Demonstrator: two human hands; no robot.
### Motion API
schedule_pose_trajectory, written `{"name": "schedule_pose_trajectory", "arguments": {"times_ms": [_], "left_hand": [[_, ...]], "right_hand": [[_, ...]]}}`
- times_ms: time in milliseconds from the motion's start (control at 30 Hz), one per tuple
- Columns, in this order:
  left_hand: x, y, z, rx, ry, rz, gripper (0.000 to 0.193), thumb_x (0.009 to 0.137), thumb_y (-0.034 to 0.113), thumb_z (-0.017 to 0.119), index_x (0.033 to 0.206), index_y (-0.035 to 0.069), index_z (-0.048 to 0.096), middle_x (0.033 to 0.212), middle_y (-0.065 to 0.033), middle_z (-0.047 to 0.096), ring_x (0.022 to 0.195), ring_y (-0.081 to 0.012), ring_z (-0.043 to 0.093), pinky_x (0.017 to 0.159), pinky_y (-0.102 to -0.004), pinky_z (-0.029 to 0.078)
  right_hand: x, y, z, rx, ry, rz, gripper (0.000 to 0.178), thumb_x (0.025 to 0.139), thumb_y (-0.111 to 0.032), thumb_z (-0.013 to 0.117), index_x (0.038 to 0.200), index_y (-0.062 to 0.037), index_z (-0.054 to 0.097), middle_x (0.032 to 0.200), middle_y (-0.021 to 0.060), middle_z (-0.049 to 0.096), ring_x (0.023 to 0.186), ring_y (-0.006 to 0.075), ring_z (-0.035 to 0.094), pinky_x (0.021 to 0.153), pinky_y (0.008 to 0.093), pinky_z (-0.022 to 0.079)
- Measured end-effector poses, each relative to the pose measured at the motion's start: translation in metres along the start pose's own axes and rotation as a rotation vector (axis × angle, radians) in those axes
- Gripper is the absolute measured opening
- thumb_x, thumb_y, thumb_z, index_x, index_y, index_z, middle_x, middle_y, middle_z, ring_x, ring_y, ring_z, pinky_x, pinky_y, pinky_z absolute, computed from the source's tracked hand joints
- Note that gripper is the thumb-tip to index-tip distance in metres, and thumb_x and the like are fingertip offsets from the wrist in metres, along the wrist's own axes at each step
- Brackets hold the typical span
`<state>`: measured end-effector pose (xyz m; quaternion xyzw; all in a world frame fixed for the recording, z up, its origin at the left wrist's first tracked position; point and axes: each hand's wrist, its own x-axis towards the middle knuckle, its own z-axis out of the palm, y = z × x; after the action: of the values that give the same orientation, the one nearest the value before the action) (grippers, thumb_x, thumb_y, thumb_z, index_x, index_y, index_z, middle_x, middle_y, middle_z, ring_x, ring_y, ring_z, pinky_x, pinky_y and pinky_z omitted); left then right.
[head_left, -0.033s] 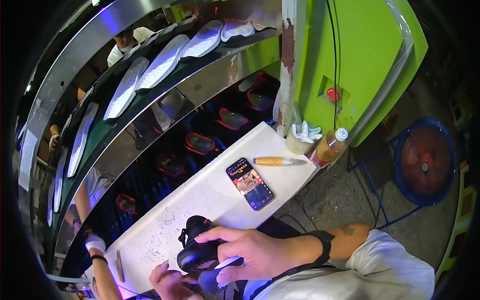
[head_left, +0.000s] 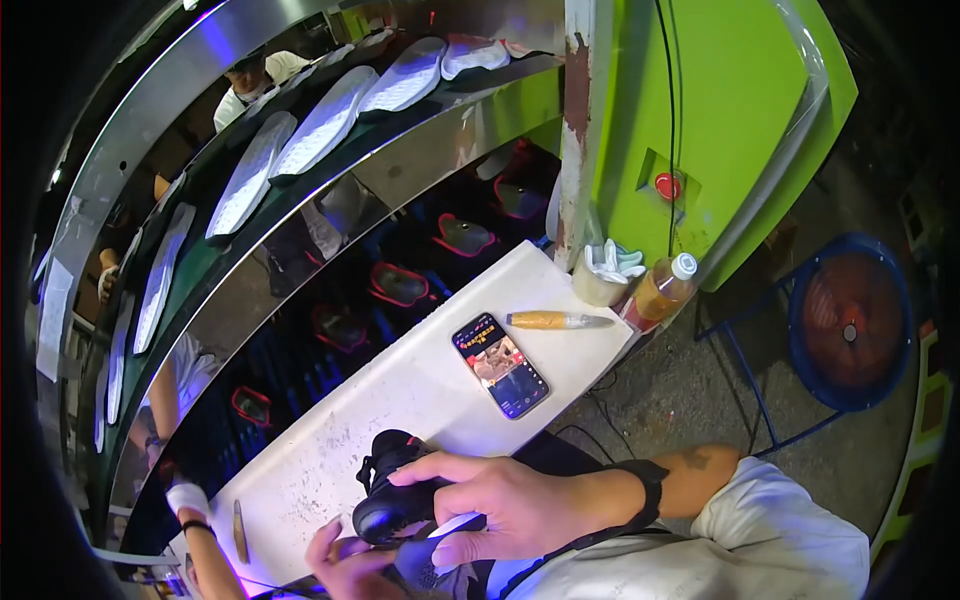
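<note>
Low in the view, my right hand curves round a black shoe, index finger stretched along its top and thumb lower down. A small pale wedge shows between that thumb and the fingers; I cannot tell what it is. A dark grey piece of footwear lies below, partly covered by my hands. Just left of it is my left hand, fingers loosely bent and apart, nothing visible in them. Whether its fingertips touch the grey piece is unclear.
On the white ledge lie a phone, a yellow-handled tool and a thin tool. A bottle and cup stand at its corner. Another person's gloved hand is left. Conveyors carry soles and uppers.
My left hand has shifted slightly right, toward the shoe. The other person's gloved hand has moved a little. My right hand has stayed in place.
</note>
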<state>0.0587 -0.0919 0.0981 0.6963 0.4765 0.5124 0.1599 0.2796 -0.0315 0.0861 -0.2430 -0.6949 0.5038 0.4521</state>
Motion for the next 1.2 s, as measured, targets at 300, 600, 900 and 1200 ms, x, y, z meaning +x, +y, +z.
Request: {"name": "schedule_pose_trajectory", "arguments": {"times_ms": [300, 600, 900, 1200], "left_hand": [[-0.007, 0.014, 0.005, -0.006, -0.121, -0.105, 0.046, 0.084, 0.039, 0.082, 0.088, 0.002, 0.055, 0.125, -0.0209, 0.055, 0.096, -0.0247, 0.058, 0.085, -0.0361, 0.050], [-0.021, 0.015, -0.014, 0.010, -0.255, -0.008, 0.048, 0.080, 0.036, 0.087, 0.090, 0.001, 0.056, 0.123, -0.0236, 0.058, 0.089, -0.0222, 0.062, 0.076, -0.0320, 0.053], [-0.027, 0.019, -0.012, -0.045, -0.256, 0.007, 0.044, 0.076, 0.023, 0.091, 0.083, 0.003, 0.053, 0.120, -0.0233, 0.061, 0.085, -0.0200, 0.061, 0.072, -0.0297, 0.053], [-0.020, 0.016, 0.003, -0.052, -0.218, 0.058, 0.040, 0.072, 0.014, 0.090, 0.079, 0.002, 0.053, 0.119, -0.0242, 0.061, 0.086, -0.0253, 0.063, 0.071, -0.0307, 0.054]], "right_hand": [[-0.003, -0.017, -0.002, -0.131, 0.045, -0.037, 0.034, 0.089, -0.031, 0.078, 0.093, -0.0022, 0.060, 0.122, 0.0211, 0.062, 0.094, 0.0350, 0.067, 0.077, 0.0374, 0.055], [-0.018, -0.026, 0.005, -0.241, -0.046, -0.024, 0.041, 0.085, -0.038, 0.081, 0.085, -0.0043, 0.057, 0.121, 0.0233, 0.067, 0.114, 0.0414, 0.067, 0.087, 0.0437, 0.060], [-0.026, -0.027, 0.009, -0.302, -0.051, -0.062, 0.037, 0.088, -0.036, 0.078, 0.087, -0.0058, 0.057, 0.120, 0.0171, 0.066, 0.114, 0.0349, 0.068, 0.082, 0.0384, 0.063], [-0.026, -0.024, -0.007, -0.190, -0.059, -0.044, 0.041, 0.076, -0.025, 0.090, 0.098, -0.0050, 0.062, 0.118, 0.0209, 0.069, 0.110, 0.0376, 0.070, 0.086, 0.0407, 0.061]]}}
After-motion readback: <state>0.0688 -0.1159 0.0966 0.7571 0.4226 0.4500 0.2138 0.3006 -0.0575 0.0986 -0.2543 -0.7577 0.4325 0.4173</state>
